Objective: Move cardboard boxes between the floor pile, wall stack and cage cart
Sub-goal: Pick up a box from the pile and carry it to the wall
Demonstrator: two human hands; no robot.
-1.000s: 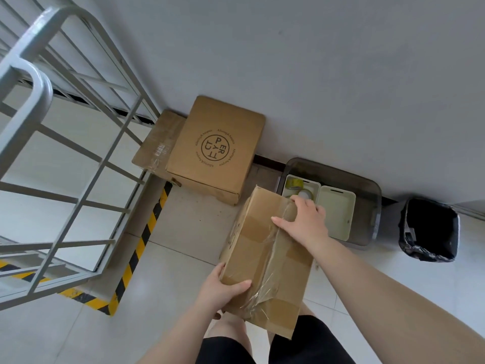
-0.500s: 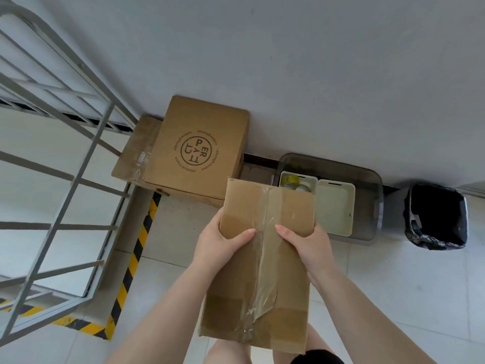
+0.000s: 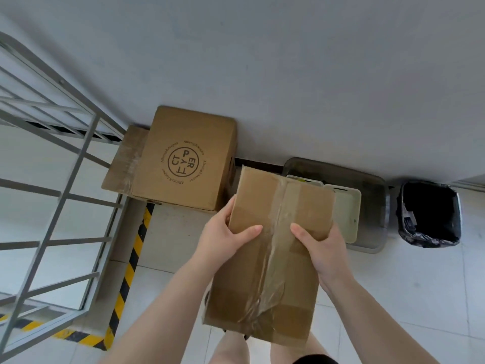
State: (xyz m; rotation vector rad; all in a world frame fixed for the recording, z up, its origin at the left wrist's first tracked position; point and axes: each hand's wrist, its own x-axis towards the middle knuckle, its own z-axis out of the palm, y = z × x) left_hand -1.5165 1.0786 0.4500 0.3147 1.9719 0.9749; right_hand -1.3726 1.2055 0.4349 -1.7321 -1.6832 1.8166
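I hold a taped cardboard box (image 3: 267, 271) in front of me, above the floor, with its long side pointing away from me. My left hand (image 3: 223, 232) grips its left edge and my right hand (image 3: 322, 245) grips its right edge, thumbs on top. Against the wall stands a printed cardboard box (image 3: 189, 158) with a round logo, resting on a flatter taped box (image 3: 123, 164). The cage cart (image 3: 52, 206) of grey metal bars stands at the left.
A dark plastic tub (image 3: 372, 185) holding pale containers sits against the wall, partly behind the held box. A black-lined waste bin (image 3: 430, 216) stands at the right. Yellow and black hazard tape (image 3: 131, 261) marks the floor beside the cart.
My left hand moved from the box's near corner up to its left edge. The box turned lengthwise and rose in front of me. The view shifted slightly right.
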